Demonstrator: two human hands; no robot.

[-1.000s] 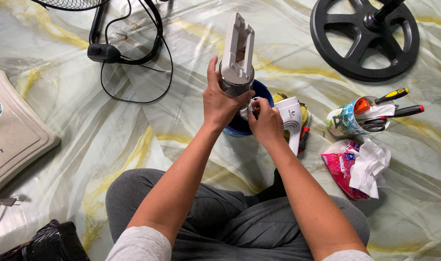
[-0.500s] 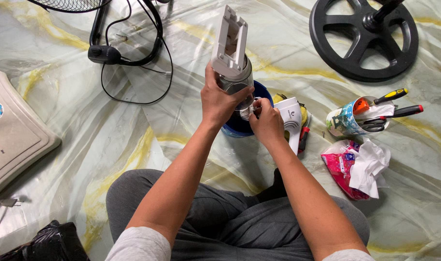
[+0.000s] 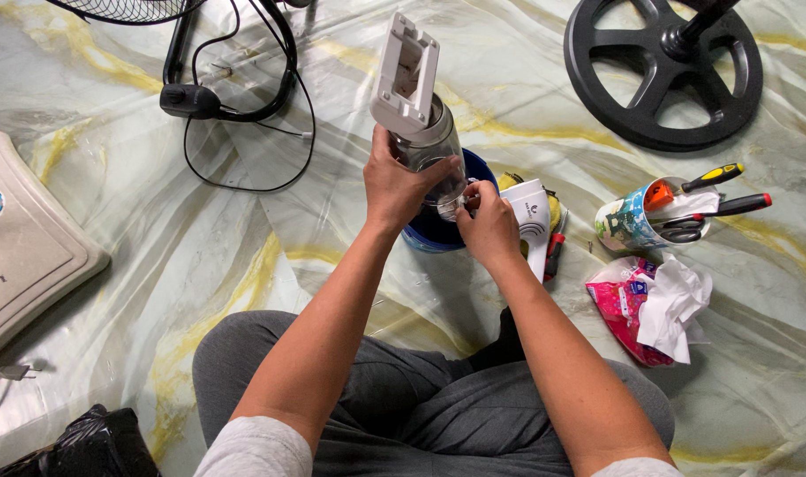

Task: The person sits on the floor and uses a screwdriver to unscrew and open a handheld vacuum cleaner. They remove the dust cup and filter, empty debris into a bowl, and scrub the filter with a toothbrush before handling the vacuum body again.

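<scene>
My left hand (image 3: pixel 401 184) grips a grey cylindrical fan motor unit (image 3: pixel 418 113) with a white bracket on its upper end, held tilted above a blue round part (image 3: pixel 438 231) on the floor. My right hand (image 3: pixel 487 223) is closed at the lower end of the motor unit, pinching something small there that I cannot make out. A white flat piece (image 3: pixel 534 225) lies just right of that hand, over yellow and red tools.
A black round fan base (image 3: pixel 663 75) lies at top right. A cup with screwdrivers and scissors (image 3: pixel 650 216) stands right, with a pink bag and tissue (image 3: pixel 655 305) below. A black cable and plug (image 3: pixel 204 102) lie top left, a beige panel (image 3: pixel 23 238) left.
The motor unit has tilted, its white bracket end leaning further to the left. My right hand has shifted slightly at the unit's lower end.
</scene>
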